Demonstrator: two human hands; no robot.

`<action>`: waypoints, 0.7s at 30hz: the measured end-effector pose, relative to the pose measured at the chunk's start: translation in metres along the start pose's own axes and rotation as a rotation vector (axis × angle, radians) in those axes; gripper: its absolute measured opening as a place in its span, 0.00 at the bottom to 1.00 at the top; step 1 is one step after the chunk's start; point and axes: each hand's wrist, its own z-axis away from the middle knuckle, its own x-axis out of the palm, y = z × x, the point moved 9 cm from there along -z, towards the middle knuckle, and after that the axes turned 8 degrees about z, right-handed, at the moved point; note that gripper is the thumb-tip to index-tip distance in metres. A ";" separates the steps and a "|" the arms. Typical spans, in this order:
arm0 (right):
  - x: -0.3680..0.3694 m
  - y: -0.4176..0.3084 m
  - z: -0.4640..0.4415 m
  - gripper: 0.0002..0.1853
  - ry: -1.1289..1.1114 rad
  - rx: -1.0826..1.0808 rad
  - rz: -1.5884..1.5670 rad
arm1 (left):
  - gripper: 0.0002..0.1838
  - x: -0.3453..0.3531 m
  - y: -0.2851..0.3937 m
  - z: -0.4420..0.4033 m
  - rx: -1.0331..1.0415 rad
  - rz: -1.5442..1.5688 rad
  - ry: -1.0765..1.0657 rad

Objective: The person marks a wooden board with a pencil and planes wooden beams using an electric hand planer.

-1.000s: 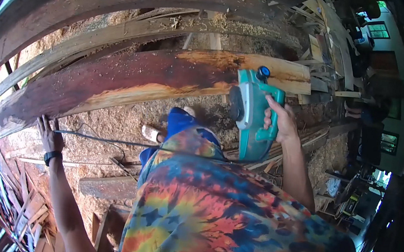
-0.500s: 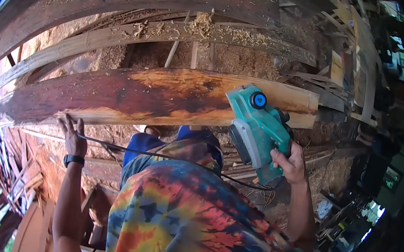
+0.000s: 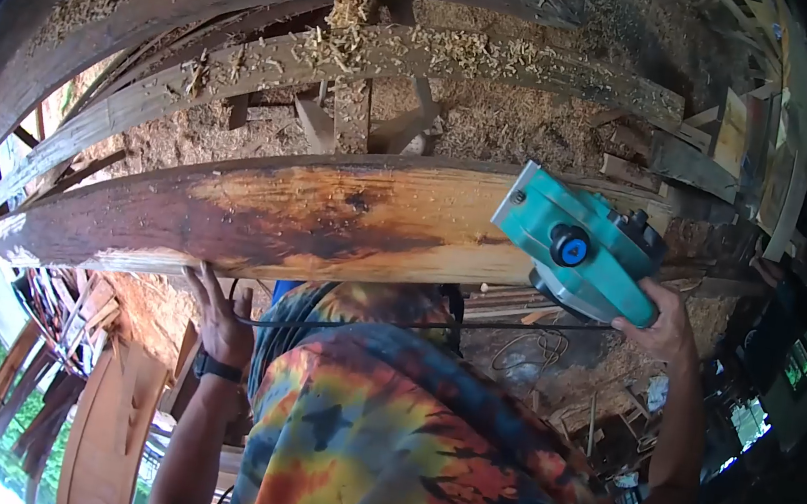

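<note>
My right hand (image 3: 659,322) is closed around the rear handle of a teal electric planer (image 3: 586,244) with a round blue-centred knob. The planer is at the right part of a long wooden board (image 3: 328,213), its front end pointing left over the face; whether its sole touches the wood is hidden. The board is dark reddish on the left, with paler bare wood towards the right. My left hand (image 3: 222,315) has its fingers stretched out against the board's near edge. A black cord (image 3: 415,326) runs across in front of my body and passes beside this hand.
Beyond the board lie more long planks (image 3: 378,52) strewn with curled shavings. Shavings (image 3: 499,128) cover the ground. Scrap strips (image 3: 64,311) are heaped at the lower left. At the right are offcuts (image 3: 701,168) and a coiled cord (image 3: 532,353).
The planer has turned from a tilted, side-on pose to lie more level, its front facing left. My view has shifted, and my left hand remains at the board's near edge.
</note>
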 end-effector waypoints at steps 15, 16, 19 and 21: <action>-0.018 -0.034 -0.062 0.14 -0.117 -0.258 -0.011 | 0.48 -0.007 -0.011 -0.003 -0.173 0.129 -0.106; -0.014 -0.040 -0.066 0.14 -0.113 -0.260 -0.004 | 0.47 -0.011 -0.016 -0.001 -0.179 0.153 -0.110; -0.002 -0.059 -0.075 0.15 -0.115 -0.279 0.039 | 0.42 -0.024 -0.040 0.003 -0.244 0.130 -0.086; 0.005 -0.085 -0.085 0.15 -0.148 -0.296 0.025 | 0.42 -0.029 -0.062 0.004 -0.259 0.150 -0.064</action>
